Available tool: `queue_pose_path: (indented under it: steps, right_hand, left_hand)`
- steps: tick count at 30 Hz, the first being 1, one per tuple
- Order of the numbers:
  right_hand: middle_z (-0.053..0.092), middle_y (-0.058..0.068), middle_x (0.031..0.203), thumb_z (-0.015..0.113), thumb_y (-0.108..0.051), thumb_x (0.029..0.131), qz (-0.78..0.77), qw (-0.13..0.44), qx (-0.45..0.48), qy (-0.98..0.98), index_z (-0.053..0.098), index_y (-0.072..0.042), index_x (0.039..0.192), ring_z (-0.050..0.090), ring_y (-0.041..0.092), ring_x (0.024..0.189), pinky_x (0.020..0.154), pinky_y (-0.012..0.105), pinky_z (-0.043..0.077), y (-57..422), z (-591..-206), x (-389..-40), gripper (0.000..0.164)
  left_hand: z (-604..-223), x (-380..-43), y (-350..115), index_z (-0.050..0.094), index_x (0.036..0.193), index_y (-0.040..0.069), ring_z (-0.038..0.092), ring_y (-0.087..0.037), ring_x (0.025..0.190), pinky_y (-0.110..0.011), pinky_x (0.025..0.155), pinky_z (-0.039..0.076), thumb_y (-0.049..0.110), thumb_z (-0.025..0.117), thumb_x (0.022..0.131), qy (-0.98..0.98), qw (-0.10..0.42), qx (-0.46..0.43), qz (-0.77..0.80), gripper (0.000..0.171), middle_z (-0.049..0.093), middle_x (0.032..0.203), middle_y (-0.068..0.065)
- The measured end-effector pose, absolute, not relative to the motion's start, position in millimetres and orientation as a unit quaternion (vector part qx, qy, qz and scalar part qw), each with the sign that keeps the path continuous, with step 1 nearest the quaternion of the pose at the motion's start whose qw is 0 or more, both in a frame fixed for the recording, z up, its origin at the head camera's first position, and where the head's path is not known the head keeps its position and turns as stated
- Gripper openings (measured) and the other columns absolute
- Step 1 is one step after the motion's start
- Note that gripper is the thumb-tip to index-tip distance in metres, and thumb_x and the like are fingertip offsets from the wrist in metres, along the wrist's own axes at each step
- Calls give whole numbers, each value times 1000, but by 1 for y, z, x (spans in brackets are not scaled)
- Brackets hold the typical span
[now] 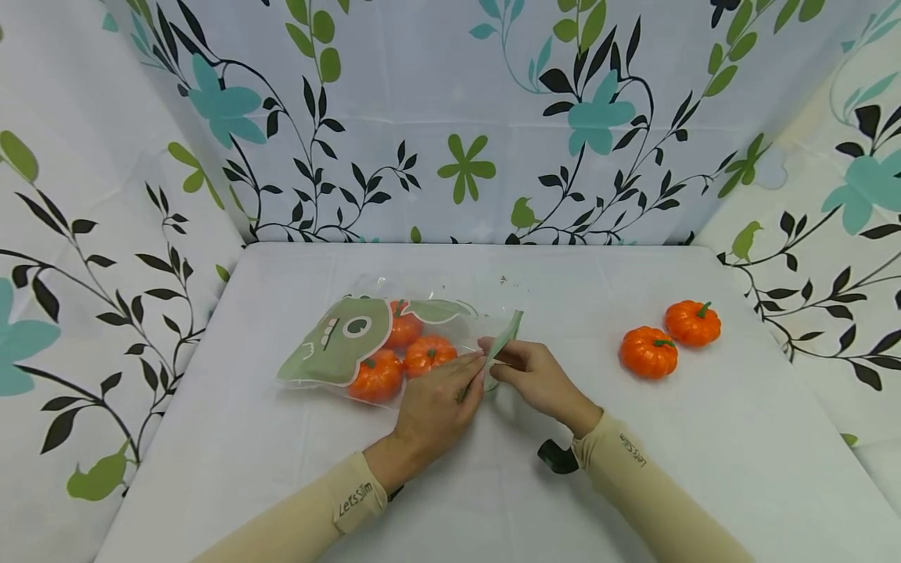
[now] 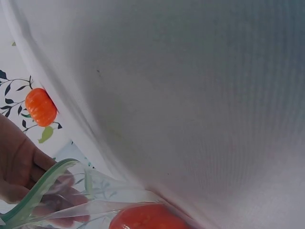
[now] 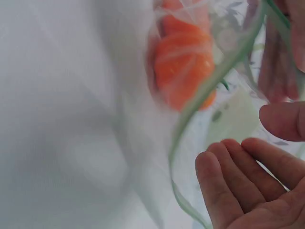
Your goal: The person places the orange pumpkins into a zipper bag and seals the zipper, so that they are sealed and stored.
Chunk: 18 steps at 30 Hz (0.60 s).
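Observation:
A clear zip bag (image 1: 439, 311) with a green cartoon face lies left of the middle of the table, its green-edged mouth to the right. Inside are three small orange toy pumpkins (image 1: 377, 377), which the right wrist view shows through the plastic. My left hand (image 1: 438, 395) holds the bag by its mouth, fingers at the green edge (image 3: 202, 95). At the far side of that edge is my right hand (image 1: 538, 379); its fingers (image 3: 233, 176) are extended and the thumb stands apart, with nothing pinched between them. The left wrist view shows the right hand partly through the plastic.
Two more orange pumpkins, a nearer one (image 1: 648, 356) and a farther one (image 1: 693, 324), sit side by side at the right of the white-covered table (image 1: 246, 485). A black curved piece (image 1: 558, 457) shows by the right wrist. Leaf-patterned curtains (image 1: 394, 102) surround the table.

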State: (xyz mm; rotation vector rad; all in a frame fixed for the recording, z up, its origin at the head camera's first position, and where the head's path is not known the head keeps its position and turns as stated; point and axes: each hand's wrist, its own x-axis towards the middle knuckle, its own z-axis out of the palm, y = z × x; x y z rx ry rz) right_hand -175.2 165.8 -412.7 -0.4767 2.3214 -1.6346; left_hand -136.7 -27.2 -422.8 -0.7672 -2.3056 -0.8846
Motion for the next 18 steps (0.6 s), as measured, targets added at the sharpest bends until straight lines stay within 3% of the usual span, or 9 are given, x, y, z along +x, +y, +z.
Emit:
queue_pose_path:
  steps: [4,8,13,18]
  right_hand:
    - [66,16,130,68,-5,95,-490,75,-174,851,63,2,133,64,35,118,100,48,52,184,-400,-170,39]
    - [67,12,128,74,-11,91,-399,-17,-191,897,64,-4,135,66,34,113,98,50,53,204,-387,-165,45]
    - [59,10,141,81,-17,85,-301,-113,-198,926,57,-7,144,59,33,125,100,54,50,236,-371,-165,64]
    - [40,13,157,89,-26,78,-259,-125,-180,941,37,-10,157,42,37,140,107,61,41,276,-358,-172,96]
  left_hand:
    - [-421,-138,-26,76,115,0,73,-24,102,-36,87,58,12,73,91,-859,274,-283,-326,27,75,112,-11]
    - [-420,-140,-25,76,115,0,72,-23,103,-36,87,58,12,75,90,-860,274,-280,-328,28,75,112,-11]
    - [-420,-141,-23,76,115,0,72,-23,103,-36,88,57,9,74,90,-860,269,-276,-335,27,75,112,-10]
    - [-418,-141,-22,76,115,0,72,-23,103,-36,88,57,8,74,90,-861,266,-271,-337,26,75,112,-10]
